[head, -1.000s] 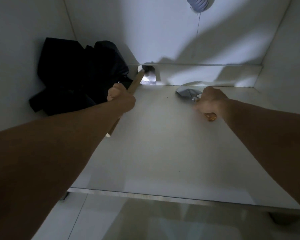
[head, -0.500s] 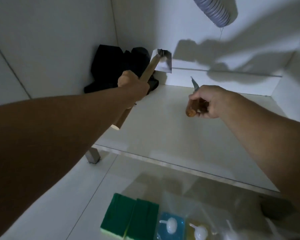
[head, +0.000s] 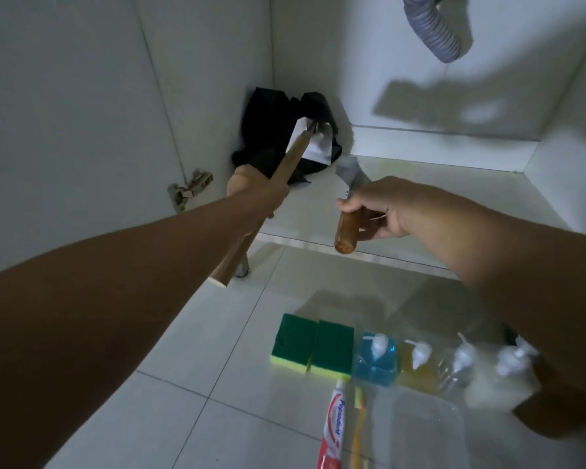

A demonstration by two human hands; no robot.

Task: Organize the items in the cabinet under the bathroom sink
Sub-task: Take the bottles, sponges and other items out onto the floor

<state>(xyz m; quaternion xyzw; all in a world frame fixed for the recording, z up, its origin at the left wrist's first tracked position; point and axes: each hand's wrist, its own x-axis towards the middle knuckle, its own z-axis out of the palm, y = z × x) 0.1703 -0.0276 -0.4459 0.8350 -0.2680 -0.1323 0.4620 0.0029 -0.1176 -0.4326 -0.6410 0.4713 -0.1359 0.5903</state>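
I'm looking down past both forearms into the white cabinet under the sink point(head: 437, 184). The left hand point(head: 251, 192) is gripping a long tool with a pale wooden handle and a flat metal blade point(head: 285, 164); the fingers themselves are hidden behind the wrist, so I can only say the handle is passing through the fist, blade end pointing up toward the back corner and butt end sticking out low over the floor. The right hand point(head: 383, 211) is curling fingers and thumb round a shorter tool with a dark brown wooden handle and a grey pointed metal blade point(head: 347, 228), handle hanging downward at the cabinet's front edge, blade angled back over the cabinet floor.

Behind the long tool's blade, a crumpled black cloth point(head: 268, 137) is sitting in the back left corner of the cabinet. A grey ribbed drain hose point(head: 433, 28) is hanging down from the top, and a metal door hinge point(head: 188, 189) is showing on the left wall.

On the white tiled floor point(head: 183, 367) in front of the cabinet, two green-and-yellow sponges point(head: 313, 343) are lying side by side, with a row of four pump bottles, blue, amber, clear and milky white point(head: 447, 363), just beside them on the right. Nearer to me, a red-and-white toothpaste tube point(head: 332, 431) and an orange toothbrush point(head: 359, 431) are lying beside a clear plastic tray point(head: 454, 414).
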